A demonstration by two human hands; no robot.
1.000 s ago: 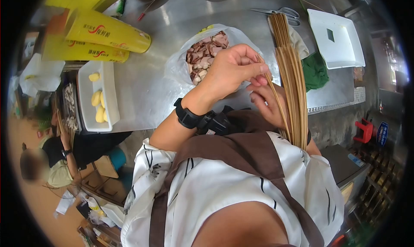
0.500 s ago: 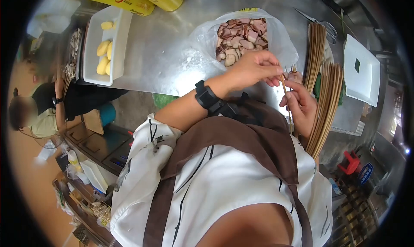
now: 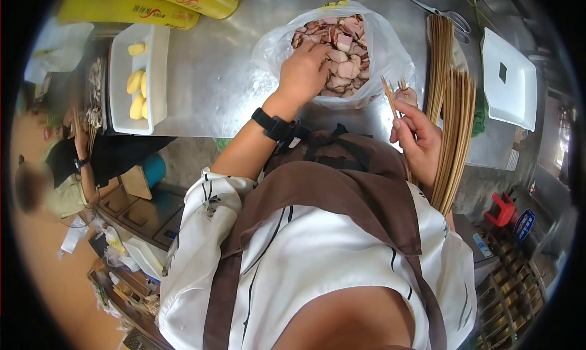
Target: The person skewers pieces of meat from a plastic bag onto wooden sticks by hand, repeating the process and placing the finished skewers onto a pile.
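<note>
Left hand in the meat, right hand pinching skewers beside the bag.
Plastic bag (image 3: 389, 55) as landmark: meat slices (image 3: 349, 69) lie inside it, directly under the left hand (image 3: 303, 72), the nearer one; fingers half-curled, grip on a slice can't be told. Right hand (image 3: 421, 139), off the bag's near right edge, has thumb and fingers closed on thin bamboo skewers (image 3: 391, 99), long axis pointing away from the body, leaning bagward. Half a second ago the left hand was at the skewers; now it's inside the bag.

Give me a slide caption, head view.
Left hand at an open bag of pinkish slices, right hand holding thin sticks beside larger bundles.
</note>
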